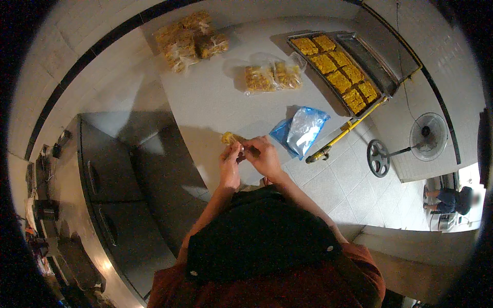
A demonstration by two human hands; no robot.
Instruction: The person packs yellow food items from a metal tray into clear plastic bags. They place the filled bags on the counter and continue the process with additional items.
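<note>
My left hand [231,163] and my right hand [265,158] meet at the near edge of the pale table [208,104], both pinching what looks like the gathered end of a clear plastic bag. A yellow food piece [230,138] shows just beyond my fingers; most of it is hidden by the hands. To the right of my right hand lies a blue and clear plastic packet [304,131]. Farther back are bagged yellow squares [262,79], side by side in clear plastic. A metal tray [356,115] at the back right holds several yellow cut squares [339,81].
Piled bagged yellow pieces [181,42] stand at the table's far left. An empty-looking metal tray [369,57] lies beside the full one. A yellow pipe [346,131] runs along the table's right side. Dark cabinets [111,165] stand left, a fan [427,134] right; a person [450,200] is far off.
</note>
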